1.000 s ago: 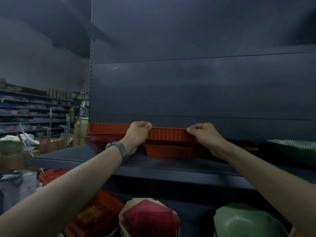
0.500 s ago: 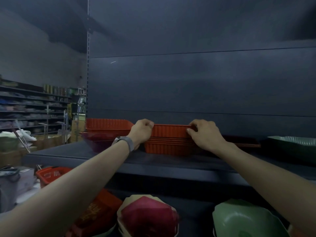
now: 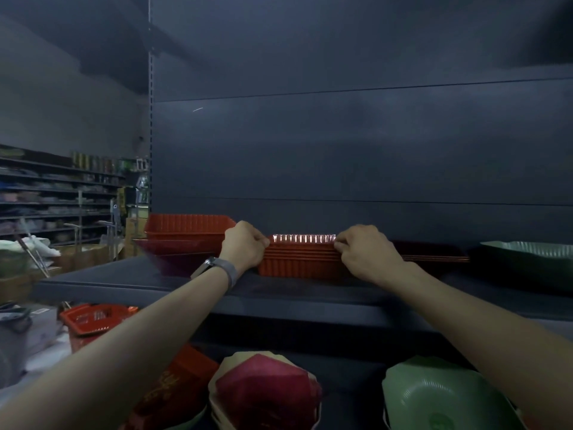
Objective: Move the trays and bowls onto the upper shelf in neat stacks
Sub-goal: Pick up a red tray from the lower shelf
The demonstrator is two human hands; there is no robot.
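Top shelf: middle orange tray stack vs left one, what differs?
Both hands grip the middle stack, left hand and right hand at its ends; the left stack is untouched. The middle stack sits straight on the shelf; the left stack seems to sit on a dark red item, so its top is higher. The middle stack's rim glints; the left stack's does not. Both are ribbed orange trays.

2 hands (image 3: 245, 249); 3 red tray stacks (image 3: 297, 263); 2 green bowls (image 3: 434, 398); 1 cream-rimmed maroon bowl (image 3: 266, 392); 1 basket (image 3: 93, 319)
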